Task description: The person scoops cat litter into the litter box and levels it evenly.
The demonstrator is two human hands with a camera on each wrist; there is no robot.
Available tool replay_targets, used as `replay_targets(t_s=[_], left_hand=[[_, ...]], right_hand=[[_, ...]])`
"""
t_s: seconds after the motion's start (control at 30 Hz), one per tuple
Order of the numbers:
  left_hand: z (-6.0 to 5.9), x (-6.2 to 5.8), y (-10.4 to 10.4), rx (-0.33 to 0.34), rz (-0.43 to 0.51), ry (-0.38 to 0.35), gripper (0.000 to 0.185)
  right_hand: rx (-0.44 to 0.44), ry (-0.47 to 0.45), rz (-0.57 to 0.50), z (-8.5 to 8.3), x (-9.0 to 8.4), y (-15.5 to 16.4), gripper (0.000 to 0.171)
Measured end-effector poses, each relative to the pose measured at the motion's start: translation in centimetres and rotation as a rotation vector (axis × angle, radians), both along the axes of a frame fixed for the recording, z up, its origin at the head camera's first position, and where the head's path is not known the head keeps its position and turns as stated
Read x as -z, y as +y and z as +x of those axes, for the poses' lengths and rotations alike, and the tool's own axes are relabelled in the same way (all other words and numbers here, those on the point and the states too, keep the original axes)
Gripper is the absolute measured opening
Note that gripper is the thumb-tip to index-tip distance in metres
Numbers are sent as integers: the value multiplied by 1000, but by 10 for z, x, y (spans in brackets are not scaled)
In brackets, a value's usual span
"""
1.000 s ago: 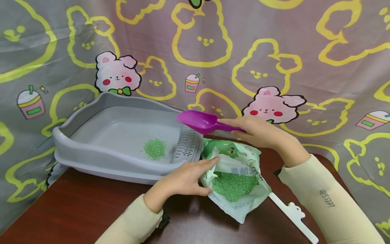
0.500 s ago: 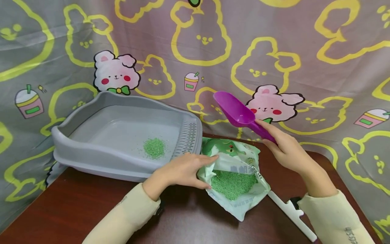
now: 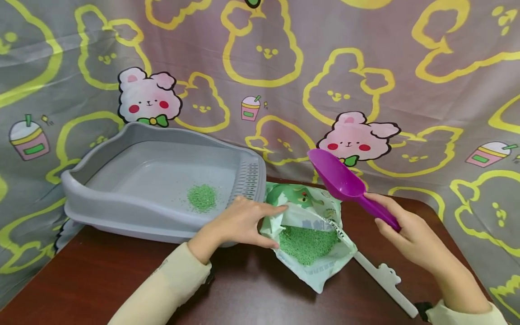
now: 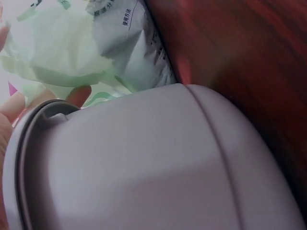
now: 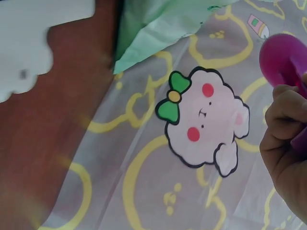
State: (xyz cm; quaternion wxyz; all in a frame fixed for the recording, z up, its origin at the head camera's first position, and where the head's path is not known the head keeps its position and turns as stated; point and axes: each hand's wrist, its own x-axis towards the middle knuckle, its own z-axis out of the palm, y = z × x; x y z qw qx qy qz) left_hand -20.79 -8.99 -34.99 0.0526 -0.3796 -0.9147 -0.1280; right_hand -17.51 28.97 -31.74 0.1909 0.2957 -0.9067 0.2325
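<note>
My right hand (image 3: pixel 414 239) grips the handle of a purple scoop (image 3: pixel 339 178), raised to the right of the open bag with its bowl toward upper left; no pellets show in it. In the right wrist view the curled fingers (image 5: pixel 288 120) wrap the scoop (image 5: pixel 283 60). My left hand (image 3: pixel 241 221) touches the left edge of the pale green litter bag (image 3: pixel 321 273), thumb and forefinger spread apart along its mouth. Green cat litter pellets (image 3: pixel 306 243) lie inside the bag. A grey litter box (image 3: pixel 122 219) stands left of it, with a small pile of green pellets (image 3: pixel 202 197) on its floor.
A white bag clip (image 3: pixel 386 282) lies on the dark wooden table (image 3: pixel 252 293) right of the bag. A patterned curtain (image 3: pixel 280 104) hangs close behind everything. The litter box's side wall (image 4: pixel 129 158) fills much of the left wrist view.
My right hand has drawn the scoop back from the litter box's right end, over the bag, to the right and then lower. My left hand has stayed at the bag's edge.
</note>
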Motion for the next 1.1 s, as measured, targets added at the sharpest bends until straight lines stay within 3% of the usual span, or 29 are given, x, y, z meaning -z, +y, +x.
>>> replay_targets(t_s=[0.4,0.5,0.67,0.83,0.97,1.03,1.1], left_hand=[[1,2,2,-40,22,-41,89],[1,2,2,-50,17,-41,89],[2,2,3,-44,19,-36,89],[2,-2,4,-9,36,-84,88],[3,-6,6,18,58,-110,88],[3,-8,7,23,62,-113,88],[3,-9,8,22,57,-117,88]], right_hand=[[-11,47,-8,49,9,23,68],[-29,-5,4,59,9,28,66],[16,-184,6,75,13,37,61],[18,-230,66,87,21,45,59],[13,-347,147,92,22,46,56],[10,-322,219,95,22,41,57],[-18,-237,284,96,21,34,60]])
